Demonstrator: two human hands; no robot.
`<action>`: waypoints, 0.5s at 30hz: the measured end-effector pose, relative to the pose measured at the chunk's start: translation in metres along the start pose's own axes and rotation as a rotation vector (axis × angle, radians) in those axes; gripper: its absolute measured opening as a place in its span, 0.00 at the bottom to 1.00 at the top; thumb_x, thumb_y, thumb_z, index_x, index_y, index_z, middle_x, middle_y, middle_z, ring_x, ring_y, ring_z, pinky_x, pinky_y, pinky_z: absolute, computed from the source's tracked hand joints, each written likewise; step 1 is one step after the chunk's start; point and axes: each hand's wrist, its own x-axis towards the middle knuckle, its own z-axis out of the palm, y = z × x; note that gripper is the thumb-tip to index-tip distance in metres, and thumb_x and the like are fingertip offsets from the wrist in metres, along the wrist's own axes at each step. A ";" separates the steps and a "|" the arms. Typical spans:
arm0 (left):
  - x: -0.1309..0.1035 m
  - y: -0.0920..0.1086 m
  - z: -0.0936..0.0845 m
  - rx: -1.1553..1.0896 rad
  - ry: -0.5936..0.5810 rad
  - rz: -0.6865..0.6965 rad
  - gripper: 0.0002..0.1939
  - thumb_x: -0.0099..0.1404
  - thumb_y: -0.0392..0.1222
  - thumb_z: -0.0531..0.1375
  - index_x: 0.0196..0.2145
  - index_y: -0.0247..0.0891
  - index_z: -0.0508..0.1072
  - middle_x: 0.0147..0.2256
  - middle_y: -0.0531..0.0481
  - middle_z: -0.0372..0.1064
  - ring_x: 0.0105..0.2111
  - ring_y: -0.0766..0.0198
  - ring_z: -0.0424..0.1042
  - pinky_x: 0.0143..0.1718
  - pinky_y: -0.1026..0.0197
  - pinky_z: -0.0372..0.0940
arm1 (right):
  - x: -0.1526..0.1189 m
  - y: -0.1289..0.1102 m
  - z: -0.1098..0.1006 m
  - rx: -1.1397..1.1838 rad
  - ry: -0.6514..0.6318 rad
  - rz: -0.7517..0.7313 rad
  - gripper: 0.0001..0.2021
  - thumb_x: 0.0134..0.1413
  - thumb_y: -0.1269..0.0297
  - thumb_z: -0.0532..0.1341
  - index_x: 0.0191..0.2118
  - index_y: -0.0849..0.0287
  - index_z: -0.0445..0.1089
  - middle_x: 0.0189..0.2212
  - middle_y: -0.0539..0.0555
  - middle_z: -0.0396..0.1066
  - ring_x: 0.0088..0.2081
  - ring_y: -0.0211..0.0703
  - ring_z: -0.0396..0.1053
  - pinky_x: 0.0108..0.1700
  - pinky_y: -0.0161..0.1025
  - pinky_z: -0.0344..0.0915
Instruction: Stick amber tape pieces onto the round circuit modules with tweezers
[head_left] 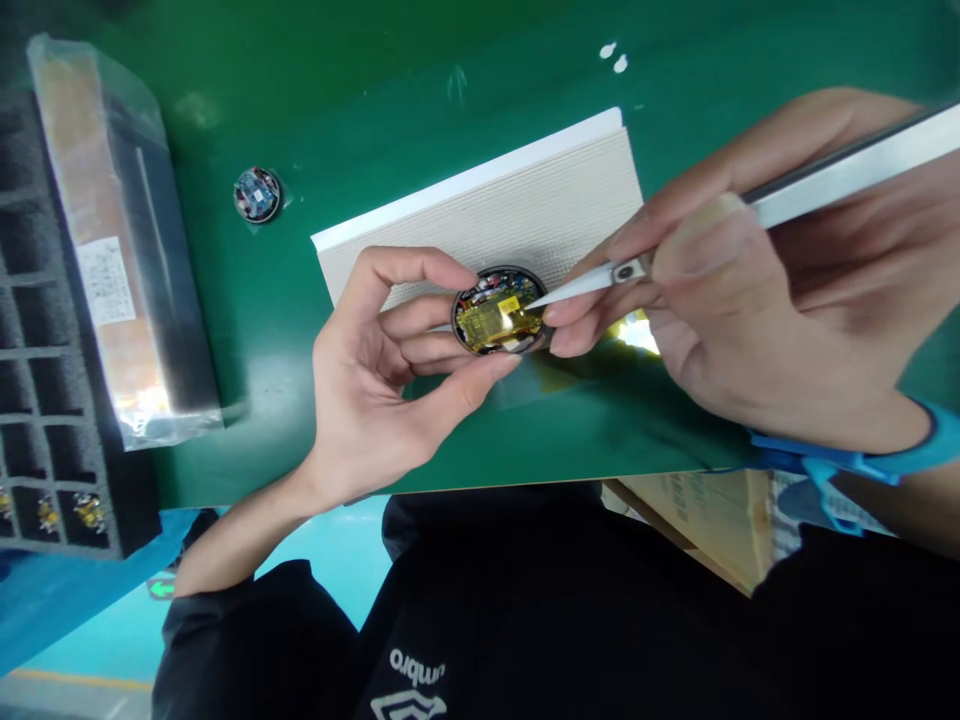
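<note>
Between the thumb and fingers of my left hand (397,370) is a round black-rimmed circuit board assembly (487,318), its face up. Yellowish transparent tape covers much of that face, with a small yellow label near the middle. My right hand (757,280) is closed around a pair of tweezers (840,170) with a pale pointed tip. The tip reaches the taped face near its right side; whether it presses on it I cannot tell. Fingertips of my right hand come close to the assembly's right rim. Beneath the hands lies a ribbed cream pad (585,190) with a white edge.
Another round circuit board (257,195) lies on the green table (360,80) at the left. Beyond it are a plastic-wrapped package (112,260) and a black foam tray (56,430) with small parts in some compartments. Two white bits (613,57) lie at the back. A cardboard box (690,515) stands below the table edge.
</note>
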 end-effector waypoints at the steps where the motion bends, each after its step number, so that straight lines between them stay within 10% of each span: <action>1: 0.000 0.001 0.000 -0.002 0.004 0.001 0.26 0.65 0.43 0.81 0.50 0.46 0.70 0.44 0.56 0.87 0.41 0.58 0.89 0.44 0.56 0.87 | 0.000 0.000 0.000 0.009 0.011 -0.013 0.17 0.60 0.43 0.79 0.33 0.49 0.81 0.31 0.55 0.81 0.28 0.41 0.81 0.26 0.34 0.77; 15: 0.000 -0.003 0.006 -0.103 0.067 0.085 0.28 0.58 0.32 0.84 0.49 0.43 0.75 0.42 0.57 0.87 0.38 0.64 0.89 0.40 0.68 0.85 | 0.002 -0.015 0.009 -0.029 0.087 -0.026 0.13 0.55 0.54 0.84 0.31 0.44 0.81 0.27 0.49 0.80 0.29 0.47 0.83 0.24 0.42 0.76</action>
